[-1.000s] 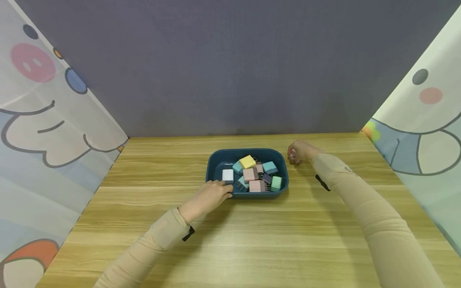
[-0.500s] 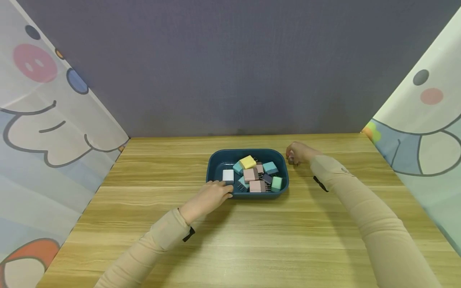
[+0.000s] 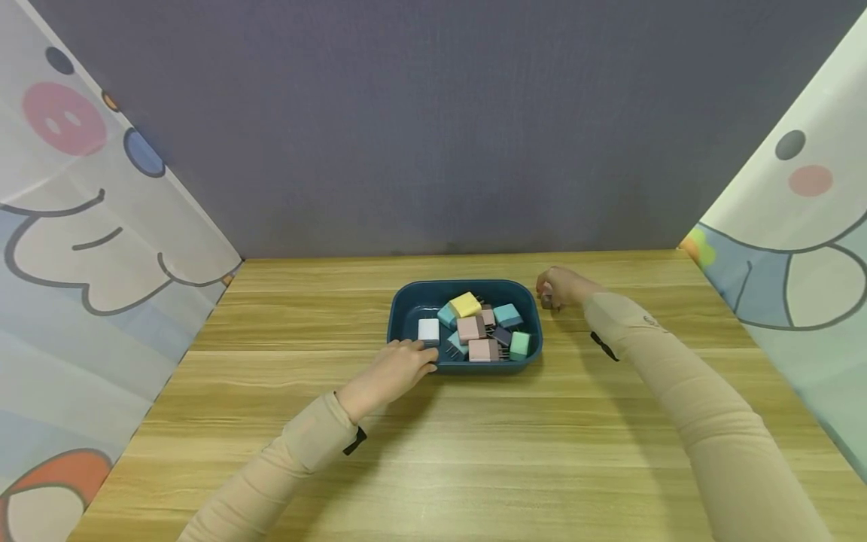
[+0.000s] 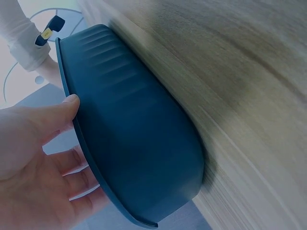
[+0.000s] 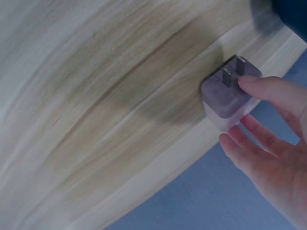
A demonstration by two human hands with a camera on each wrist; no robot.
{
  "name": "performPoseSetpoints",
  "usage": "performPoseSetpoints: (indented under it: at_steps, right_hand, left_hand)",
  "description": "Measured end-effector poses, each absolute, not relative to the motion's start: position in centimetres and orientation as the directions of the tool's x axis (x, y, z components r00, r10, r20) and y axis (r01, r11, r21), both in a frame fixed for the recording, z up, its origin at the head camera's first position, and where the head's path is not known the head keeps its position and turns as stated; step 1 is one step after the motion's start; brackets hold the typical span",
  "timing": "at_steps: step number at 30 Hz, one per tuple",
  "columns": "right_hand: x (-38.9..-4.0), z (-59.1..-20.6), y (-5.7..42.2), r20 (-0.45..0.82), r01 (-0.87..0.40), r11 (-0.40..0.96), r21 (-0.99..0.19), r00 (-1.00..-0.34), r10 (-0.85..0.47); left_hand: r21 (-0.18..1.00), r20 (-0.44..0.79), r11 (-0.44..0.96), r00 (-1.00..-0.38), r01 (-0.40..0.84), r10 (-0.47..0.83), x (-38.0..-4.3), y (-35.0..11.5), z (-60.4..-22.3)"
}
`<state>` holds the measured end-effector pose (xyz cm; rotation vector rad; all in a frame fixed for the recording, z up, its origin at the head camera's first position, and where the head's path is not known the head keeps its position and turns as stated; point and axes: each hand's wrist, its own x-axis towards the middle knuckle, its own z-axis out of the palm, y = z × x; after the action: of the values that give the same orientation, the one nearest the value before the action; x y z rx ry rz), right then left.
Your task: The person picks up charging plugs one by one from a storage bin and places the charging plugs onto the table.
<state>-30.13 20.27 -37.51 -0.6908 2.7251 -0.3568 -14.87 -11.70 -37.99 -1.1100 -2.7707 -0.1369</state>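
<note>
A dark teal plastic bin (image 3: 474, 369) stands on the wooden table, and my left hand (image 3: 393, 370) grips its near-left rim. In the left wrist view the thumb presses the outside of the bin (image 4: 134, 129) while the other fingers go over the rim. Several plug chargers lie inside, among them a yellow one (image 3: 465, 305), a white one (image 3: 428, 330), and a green one (image 3: 519, 344). Right of the bin, my right hand (image 3: 570, 286) pinches a pink and brown charger (image 5: 223, 98) between thumb and fingers. Its two metal prongs face the thumb side.
The wooden table (image 3: 305, 316) runs back to a grey upright panel (image 3: 440, 150). Cartoon-printed cloths, a left one (image 3: 122, 248) and a right one (image 3: 792, 248), border the sides. In the right wrist view the bin's corner (image 5: 293, 17) shows at the upper right.
My right hand has shifted slightly left toward the bin with the pink and brown charger. The left hand and the bin have stayed in place.
</note>
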Motion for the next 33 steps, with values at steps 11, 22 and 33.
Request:
performPoseSetpoints:
  at_steps: [11,22,33]
  right_hand:
    - [-29.1,-35.8,19.1,-0.213,-0.425,0.860,-0.282,-0.847,-0.488]
    - [-28.1,-33.3,17.5,-0.271,-0.441,0.877,-0.189,-0.835,-0.478]
    - [-26.9,-31.4,15.6,-0.260,-0.478,0.875,-0.076,-0.838,-0.480]
  left_hand:
    - [0.031,0.184,0.723,-0.715,0.690,0.675,-14.8,-11.7,-38.0]
    - [0.018,0.188,0.721,-0.711,0.693,0.678,-14.8,-11.7,-38.0]
    - [0.025,0.185,0.721,-0.712,0.693,0.678,-14.9,-11.6,-38.0]
